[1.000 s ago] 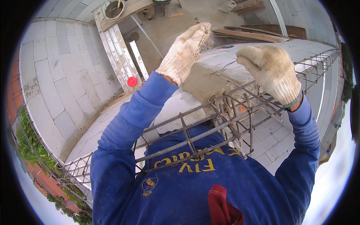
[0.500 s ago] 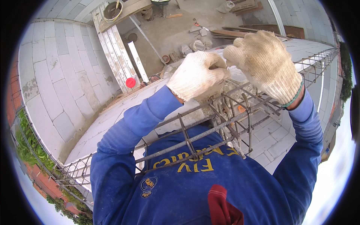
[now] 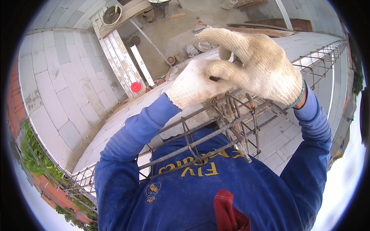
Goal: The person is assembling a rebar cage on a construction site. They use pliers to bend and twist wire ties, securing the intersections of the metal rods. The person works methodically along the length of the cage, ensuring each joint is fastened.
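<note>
Both my hands wear knitted work gloves and meet above a rebar cage [image 3: 227,127] on top of the block wall. My left hand [image 3: 198,81] is closed, its fingertips hidden behind the other glove, so what it may hold cannot be made out. Over it, my right hand [image 3: 262,65] has its index finger stretched out to the left and its thumb lying against the left glove. A gap shows between that thumb and the fingers, with no clear object in it. The cage's bars run below my wrists, close to my chest.
On the left rises a pale block wall [image 3: 58,84]. Below, a black bucket [image 3: 112,16] stands on planks [image 3: 129,11], near a red round object [image 3: 135,87]. Boards [image 3: 262,30] lie beyond my right hand. The rebar cage continues along the wall top to both sides.
My right hand has opened from a curled shape, its index finger now extended, and it has shifted left and down over my left hand. The left hand has moved slightly left and down.
</note>
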### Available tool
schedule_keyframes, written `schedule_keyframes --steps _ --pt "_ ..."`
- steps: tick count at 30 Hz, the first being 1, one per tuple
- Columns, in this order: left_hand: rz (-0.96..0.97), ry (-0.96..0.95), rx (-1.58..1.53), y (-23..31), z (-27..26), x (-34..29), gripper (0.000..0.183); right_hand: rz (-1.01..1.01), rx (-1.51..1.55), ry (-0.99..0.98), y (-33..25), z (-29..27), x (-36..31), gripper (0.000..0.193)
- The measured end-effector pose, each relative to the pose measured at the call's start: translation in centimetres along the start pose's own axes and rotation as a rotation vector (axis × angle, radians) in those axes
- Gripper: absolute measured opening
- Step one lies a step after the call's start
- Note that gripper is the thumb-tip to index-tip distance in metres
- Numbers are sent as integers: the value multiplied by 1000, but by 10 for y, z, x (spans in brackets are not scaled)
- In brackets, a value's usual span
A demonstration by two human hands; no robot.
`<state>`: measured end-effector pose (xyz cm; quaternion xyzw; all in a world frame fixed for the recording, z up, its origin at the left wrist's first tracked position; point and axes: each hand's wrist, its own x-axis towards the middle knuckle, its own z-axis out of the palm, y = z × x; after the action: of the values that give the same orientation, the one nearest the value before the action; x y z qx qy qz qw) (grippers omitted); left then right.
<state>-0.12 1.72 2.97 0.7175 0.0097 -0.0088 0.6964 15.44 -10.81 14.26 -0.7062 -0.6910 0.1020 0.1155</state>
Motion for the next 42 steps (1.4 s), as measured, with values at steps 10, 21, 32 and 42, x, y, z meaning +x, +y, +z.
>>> schedule_keyframes --steps 10,21,32,42 --pt "-130 499 -447 27 -31 11 16 468 268 -125 8 0 -11 43" --pt "142 447 -451 21 -42 14 8 814 1412 -309 24 -2 -14 49" --pt "-19 337 -548 11 -45 22 7 25 -213 -18 11 -9 -14 21" --pt "-61 212 97 38 -56 2 25 377 160 -193 21 21 -37 28"
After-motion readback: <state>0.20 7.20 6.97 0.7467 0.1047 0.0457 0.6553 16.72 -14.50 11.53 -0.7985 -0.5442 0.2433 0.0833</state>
